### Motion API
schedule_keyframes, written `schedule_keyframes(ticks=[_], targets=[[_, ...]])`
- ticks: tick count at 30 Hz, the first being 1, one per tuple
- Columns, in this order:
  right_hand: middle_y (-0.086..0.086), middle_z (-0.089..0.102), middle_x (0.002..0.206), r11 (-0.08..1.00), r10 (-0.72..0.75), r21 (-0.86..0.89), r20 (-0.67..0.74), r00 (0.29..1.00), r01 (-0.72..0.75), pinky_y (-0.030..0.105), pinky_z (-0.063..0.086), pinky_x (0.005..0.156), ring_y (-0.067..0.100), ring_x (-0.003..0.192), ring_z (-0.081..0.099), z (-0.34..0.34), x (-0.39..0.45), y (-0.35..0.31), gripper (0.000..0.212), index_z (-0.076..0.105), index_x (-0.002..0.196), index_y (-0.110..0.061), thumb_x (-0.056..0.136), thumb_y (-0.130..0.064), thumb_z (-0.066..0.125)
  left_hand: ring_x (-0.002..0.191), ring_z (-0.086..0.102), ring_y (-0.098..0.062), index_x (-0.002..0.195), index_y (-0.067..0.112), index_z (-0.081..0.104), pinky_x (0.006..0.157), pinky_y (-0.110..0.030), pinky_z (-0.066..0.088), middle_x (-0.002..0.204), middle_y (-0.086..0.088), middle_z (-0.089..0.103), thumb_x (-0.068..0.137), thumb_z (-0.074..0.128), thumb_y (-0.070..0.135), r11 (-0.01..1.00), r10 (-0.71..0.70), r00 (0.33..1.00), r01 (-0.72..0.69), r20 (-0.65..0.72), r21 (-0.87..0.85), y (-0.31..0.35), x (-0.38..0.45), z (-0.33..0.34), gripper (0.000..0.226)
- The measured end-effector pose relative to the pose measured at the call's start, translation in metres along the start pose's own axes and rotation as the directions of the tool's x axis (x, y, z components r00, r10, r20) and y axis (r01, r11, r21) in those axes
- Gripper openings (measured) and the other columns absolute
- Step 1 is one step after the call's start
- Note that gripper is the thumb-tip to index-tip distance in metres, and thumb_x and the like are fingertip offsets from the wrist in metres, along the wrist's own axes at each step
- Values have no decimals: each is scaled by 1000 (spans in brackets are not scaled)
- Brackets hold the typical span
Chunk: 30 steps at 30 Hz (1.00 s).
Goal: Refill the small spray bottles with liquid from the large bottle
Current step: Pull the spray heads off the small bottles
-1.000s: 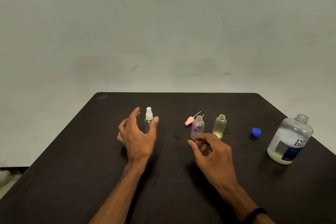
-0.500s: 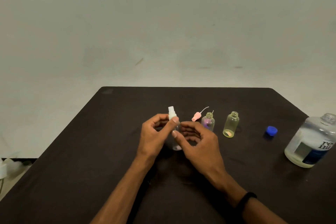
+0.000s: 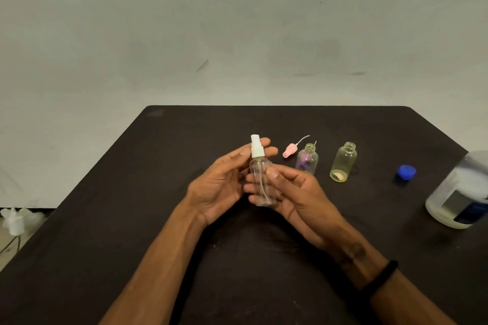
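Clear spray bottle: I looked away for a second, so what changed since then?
The clear spray bottle left the table; the right hand now grips its body, and the left hand fingers its white sprayer. The other bottles stayed put.

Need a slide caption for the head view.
Both hands hold the capped clear spray bottle above the table, large bottle uncapped.

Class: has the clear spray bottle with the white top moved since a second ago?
Yes. The spray bottle has left the table, now held by both hands, nearer the purple bottle.
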State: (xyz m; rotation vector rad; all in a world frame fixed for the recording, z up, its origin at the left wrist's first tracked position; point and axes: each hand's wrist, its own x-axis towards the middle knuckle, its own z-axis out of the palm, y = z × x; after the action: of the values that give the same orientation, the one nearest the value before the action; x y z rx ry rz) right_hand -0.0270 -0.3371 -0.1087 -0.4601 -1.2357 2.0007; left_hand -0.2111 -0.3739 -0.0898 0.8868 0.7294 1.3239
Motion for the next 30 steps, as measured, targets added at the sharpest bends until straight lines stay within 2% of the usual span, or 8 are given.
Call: schedule_keyframes(ticks=[2, 3, 9, 13, 19, 22, 26, 30], targets=[[30, 68, 131, 998, 39, 48, 59, 998, -42, 44, 61, 98, 37, 117, 72, -1, -1, -2, 38, 66, 132, 4, 101, -19, 65, 106, 73, -11, 136, 17, 70, 82, -29, 62, 134, -5, 72, 104, 54, 23, 1000, -16, 999, 17, 39, -26, 2, -1, 1, 36], [31, 67, 133, 996, 54, 63, 84, 995, -59, 44, 61, 98, 37, 117, 72, -2, -1, -3, 39, 65, 133, 5, 102, -18, 63, 104, 74, -9, 135, 18, 71, 81, -27, 61, 132, -3, 73, 103, 56, 24, 999, -25, 999, 26, 49, -19, 3, -1, 1, 36], [32, 66, 134, 994, 77, 73, 130, 989, -87, 42, 61, 97, 34, 114, 73, -5, -4, -6, 45, 60, 137, 7, 100, -17, 66, 120, 70, -14, 141, 21, 66, 92, -31, 60, 140, -3, 69, 101, 63, 29, 999, -33, 988, 36, 151, -14, 1, -1, -3, 41], [32, 68, 130, 997, 50, 59, 91, 995, -56, 43, 62, 95, 35, 111, 74, -5, -4, -4, 43, 64, 133, 6, 97, -15, 71, 98, 75, -10, 125, 20, 77, 82, -29, 61, 115, -1, 78, 90, 75, 30, 1000, 12, 998, -11, 59, -14, -3, 2, 0, 37], [26, 74, 123, 998, -27, -64, -22, 999, 26, 39, 62, 92, 37, 111, 75, -5, -4, 0, 37, 72, 127, -7, 91, -14, 79, 87, 71, -13, 109, 17, 79, 74, -26, 61, 99, -2, 77, 86, 76, 15, 990, 123, 982, -111, -141, 92, -10, 7, 4, 24], [25, 74, 123, 997, -49, -59, -31, 998, 47, 38, 62, 92, 37, 112, 74, -3, -2, 1, 36, 73, 127, -10, 92, -17, 80, 92, 69, -13, 122, 19, 75, 75, -27, 59, 109, -2, 76, 89, 75, 24, 989, 126, 985, -116, -116, 90, -9, 6, 6, 33], [25, 74, 123, 997, -67, -53, -63, 996, 64, 39, 62, 93, 39, 114, 73, -2, -1, 0, 36, 74, 125, -9, 91, -20, 80, 116, 70, -17, 137, 19, 68, 96, -38, 61, 141, -8, 68, 103, 52, 46, 990, 74, 996, -67, -46, 124, -7, 5, 9, 46], [26, 74, 122, 996, -71, -56, -94, 993, 66, 38, 62, 91, 40, 114, 73, -4, 0, 1, 34, 73, 125, -5, 93, -16, 77, 124, 67, -20, 136, 17, 69, 106, -43, 54, 143, -10, 66, 111, 40, 38, 992, 61, 997, -56, -42, 117, -8, 7, 6, 43]])
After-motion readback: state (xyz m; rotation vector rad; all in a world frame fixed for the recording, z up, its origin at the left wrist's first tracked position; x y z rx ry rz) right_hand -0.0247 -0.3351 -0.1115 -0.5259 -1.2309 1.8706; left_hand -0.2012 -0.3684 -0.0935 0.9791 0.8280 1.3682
